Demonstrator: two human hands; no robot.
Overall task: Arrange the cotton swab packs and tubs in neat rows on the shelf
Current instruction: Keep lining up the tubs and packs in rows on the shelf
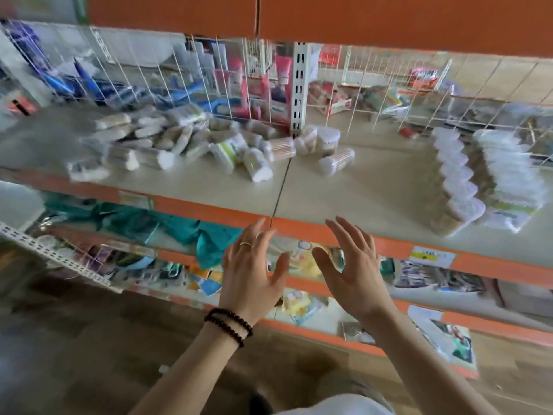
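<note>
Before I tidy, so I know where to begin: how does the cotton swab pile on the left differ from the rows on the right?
The left pile is a jumble of packs and tubs lying at mixed angles; the right rows stand overlapped in two straight lines. The pile sprawls mid-shelf; the rows run back from the front edge. Both sit on the same beige shelf, untouched.

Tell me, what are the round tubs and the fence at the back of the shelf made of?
The tubs look like clear, shiny plastic: you can see the swabs inside, though the picture is blurry. The fence looks like thin metal wire painted white, since it forms a fine, stiff grid. The shelf seems a smooth beige board, possibly painted metal.
</note>
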